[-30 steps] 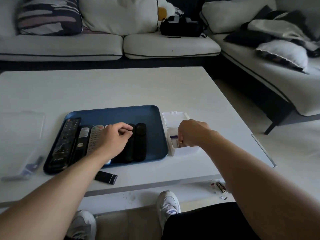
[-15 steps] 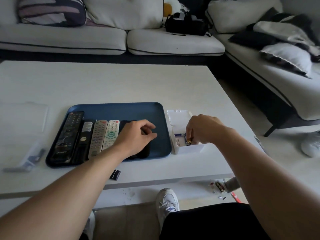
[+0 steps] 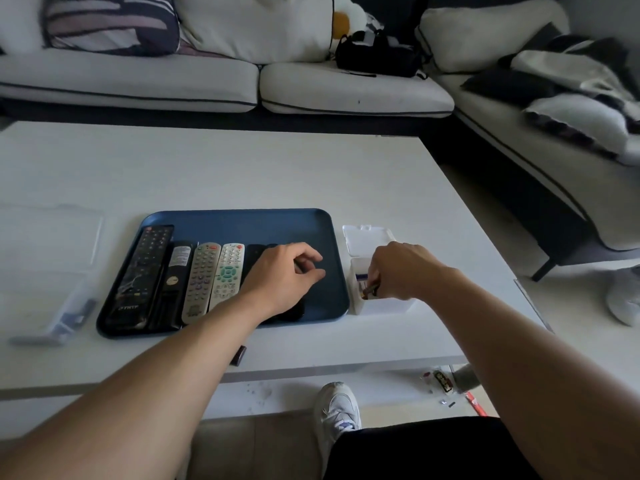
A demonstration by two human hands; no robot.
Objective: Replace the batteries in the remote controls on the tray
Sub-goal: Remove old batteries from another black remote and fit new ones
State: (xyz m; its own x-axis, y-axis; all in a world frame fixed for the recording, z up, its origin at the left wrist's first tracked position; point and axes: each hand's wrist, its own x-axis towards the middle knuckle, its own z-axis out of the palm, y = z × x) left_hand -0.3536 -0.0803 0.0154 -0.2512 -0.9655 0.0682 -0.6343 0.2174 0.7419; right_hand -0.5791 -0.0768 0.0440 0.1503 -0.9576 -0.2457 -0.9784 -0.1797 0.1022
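Centre of frame: blue tray (image 3: pixel 242 220) on the white counter (image 3: pixel 242 168), remotes laid side by side along its left half. A long black remote (image 3: pixel 140 275) sits far left, then a slim black one (image 3: pixel 175 271), a grey one (image 3: pixel 201 282) and a white one (image 3: pixel 228 271).

My left hand (image 3: pixel 280 275) rests over the dark remotes (image 3: pixel 254 254) mid-tray, fingers loosely curled. I cannot tell whether that grip holds anything.

My right hand (image 3: pixel 403 271), just right of the tray, reaches into the small white box (image 3: pixel 381 304) and pinches a battery (image 3: pixel 370 289) at the fingertips.

Risks as I judge them:
- Thin pinch; battery could slip on the lift and roll off the near counter edge to the floor.
- Box is light, lid (image 3: pixel 367 237) hinged open behind; a snag could tip it.
- Left hand hides the dark remotes; polarity and compartment unseen, so a wrong-way insert is possible.
- Small dark piece (image 3: pixel 240 355) at the near edge, maybe a battery cover; my forearm could knock it off.
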